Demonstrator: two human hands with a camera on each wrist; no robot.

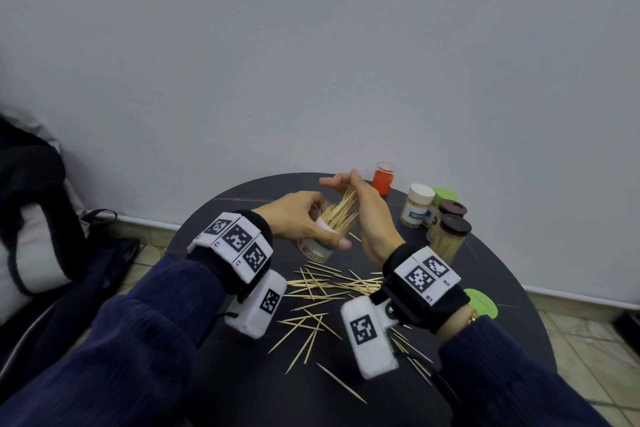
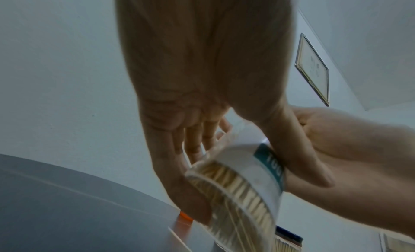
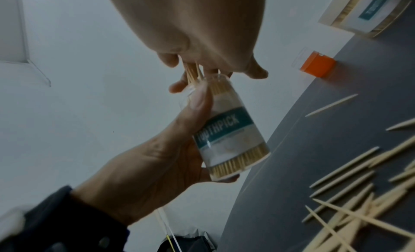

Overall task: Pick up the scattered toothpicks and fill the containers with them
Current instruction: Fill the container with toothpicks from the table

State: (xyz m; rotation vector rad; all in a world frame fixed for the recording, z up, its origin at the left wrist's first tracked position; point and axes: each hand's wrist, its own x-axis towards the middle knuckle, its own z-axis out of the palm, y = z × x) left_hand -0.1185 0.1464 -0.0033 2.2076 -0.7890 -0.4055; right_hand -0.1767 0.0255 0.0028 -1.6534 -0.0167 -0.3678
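My left hand (image 1: 329, 224) grips a clear toothpick container (image 1: 317, 244) with a white and teal label, tilted above the dark round table (image 1: 485, 260). Its label (image 3: 224, 129) and the packed sticks at its base (image 2: 238, 184) show in the wrist views. My right hand (image 1: 341, 184) pinches a bunch of toothpicks (image 1: 343, 208) whose lower ends sit in the container's open mouth (image 3: 209, 82). Many loose toothpicks (image 1: 322, 291) lie scattered on the table between my wrists, and more of the loose toothpicks (image 3: 359, 184) show in the right wrist view.
At the table's far right stand an orange-red cup (image 1: 383, 178), a white-lidded container (image 1: 417, 206) and two dark-lidded full ones (image 1: 450, 236). Green lids (image 1: 481, 303) lie near the right edge. A wall rises right behind the table; dark bags sit to the left.
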